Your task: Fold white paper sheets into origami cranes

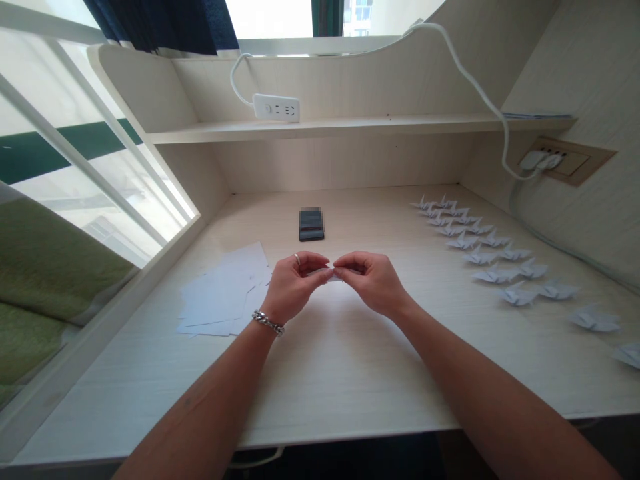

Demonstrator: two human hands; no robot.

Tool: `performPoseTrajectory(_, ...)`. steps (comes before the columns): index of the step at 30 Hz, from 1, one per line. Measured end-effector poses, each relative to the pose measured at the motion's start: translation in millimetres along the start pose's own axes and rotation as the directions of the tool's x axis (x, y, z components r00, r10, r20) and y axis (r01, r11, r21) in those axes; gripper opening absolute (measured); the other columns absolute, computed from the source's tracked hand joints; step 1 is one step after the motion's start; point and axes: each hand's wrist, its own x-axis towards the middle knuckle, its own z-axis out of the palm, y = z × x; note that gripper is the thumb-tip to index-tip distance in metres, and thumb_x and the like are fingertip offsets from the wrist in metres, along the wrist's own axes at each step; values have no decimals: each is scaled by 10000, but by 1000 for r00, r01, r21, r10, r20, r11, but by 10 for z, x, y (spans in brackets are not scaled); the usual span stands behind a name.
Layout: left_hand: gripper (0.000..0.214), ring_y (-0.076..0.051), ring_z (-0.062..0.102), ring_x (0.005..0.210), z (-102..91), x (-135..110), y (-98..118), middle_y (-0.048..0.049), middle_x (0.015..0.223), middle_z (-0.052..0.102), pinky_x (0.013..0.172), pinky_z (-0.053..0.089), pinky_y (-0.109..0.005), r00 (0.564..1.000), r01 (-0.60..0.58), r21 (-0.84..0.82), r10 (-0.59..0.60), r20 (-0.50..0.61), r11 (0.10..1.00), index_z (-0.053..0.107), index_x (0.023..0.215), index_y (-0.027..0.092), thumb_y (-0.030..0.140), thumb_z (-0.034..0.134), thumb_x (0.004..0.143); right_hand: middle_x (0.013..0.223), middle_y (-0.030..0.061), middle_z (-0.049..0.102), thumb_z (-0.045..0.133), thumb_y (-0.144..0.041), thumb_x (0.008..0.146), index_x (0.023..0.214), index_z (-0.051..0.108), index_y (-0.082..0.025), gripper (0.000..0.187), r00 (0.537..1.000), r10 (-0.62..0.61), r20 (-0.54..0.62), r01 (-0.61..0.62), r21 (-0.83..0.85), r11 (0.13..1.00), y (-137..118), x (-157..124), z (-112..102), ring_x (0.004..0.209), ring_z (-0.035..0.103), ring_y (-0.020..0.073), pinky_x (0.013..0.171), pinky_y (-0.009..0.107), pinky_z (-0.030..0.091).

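Both my hands meet over the middle of the desk around a small piece of folded white paper [334, 277]. My left hand [296, 283], with a ring and a chain bracelet, pinches the paper between thumb and fingers. On the other side, my right hand [373, 280] pinches it too, the two thumb tips almost touching. Most of the paper is hidden behind the fingers, so its folded shape cannot be made out. Loose white paper sheets [215, 293] lie in a spread pile left of my left hand. Several folded paper cranes [495, 273] stand in rows to the right.
A dark phone-like object [311, 225] lies just beyond my hands. A white power strip [277, 108] sits on the shelf [350, 127], its cable running to a wall socket [570, 161] at right. White rails [75, 153] border the desk [345, 380] on the left.
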Motion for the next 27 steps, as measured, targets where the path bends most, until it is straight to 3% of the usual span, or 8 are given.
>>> performPoseTrajectory(11, 231, -180, 688, 767, -12, 16, 12, -61, 796, 731, 773, 565, -335, 1000, -9, 30, 10, -27, 1000, 689, 809, 131, 235, 806, 640, 830, 59, 743, 709, -263, 737, 842, 736, -187, 132, 1000, 16, -14, -15, 37, 999, 40, 2, 5, 777, 688, 203, 747, 330, 546)
performPoseTrajectory(27, 163, -186, 695, 804, -4, -11, -15, -58, 841, 735, 789, 581, -338, 994, -106, 174, 107, 6, 979, 680, 835, 150, 206, 754, 700, 743, 45, 719, 775, -277, 641, 773, 732, -164, 180, 984, 171, 53, -178, 176, 968, 74, 45, 11, 706, 651, 178, 679, 315, 513)
